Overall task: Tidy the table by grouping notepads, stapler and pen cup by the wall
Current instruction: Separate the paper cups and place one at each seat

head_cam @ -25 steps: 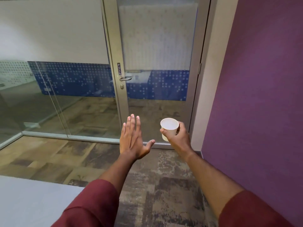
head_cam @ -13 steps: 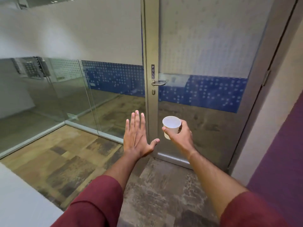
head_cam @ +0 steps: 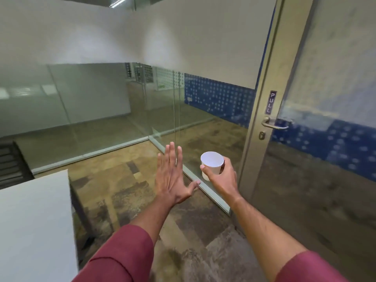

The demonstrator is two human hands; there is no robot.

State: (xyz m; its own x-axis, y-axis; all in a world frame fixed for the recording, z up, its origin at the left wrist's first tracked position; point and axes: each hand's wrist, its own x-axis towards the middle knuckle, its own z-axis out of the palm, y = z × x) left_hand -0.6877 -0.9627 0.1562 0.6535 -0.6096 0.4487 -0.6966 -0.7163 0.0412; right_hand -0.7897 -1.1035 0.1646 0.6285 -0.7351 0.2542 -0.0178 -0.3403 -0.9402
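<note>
A small white paper cup (head_cam: 212, 163) is held upright in my right hand (head_cam: 222, 180), out in front of me above the floor. The cup looks empty inside. My left hand (head_cam: 173, 176) is stretched flat beside it, fingers apart, holding nothing. A corner of the white table (head_cam: 34, 226) shows at the lower left. No notepads, stapler or pens are in view.
A glass door (head_cam: 317, 139) with a metal handle (head_cam: 274, 124) and a PULL sign stands at the right. Glass partitions (head_cam: 101, 110) run across the left and middle. Patterned carpet (head_cam: 183, 231) covers the floor below my arms.
The view has swung to the left: the door slid to the right edge, the purple wall left the frame, and more of the white table came in. Both hands kept their pose.
</note>
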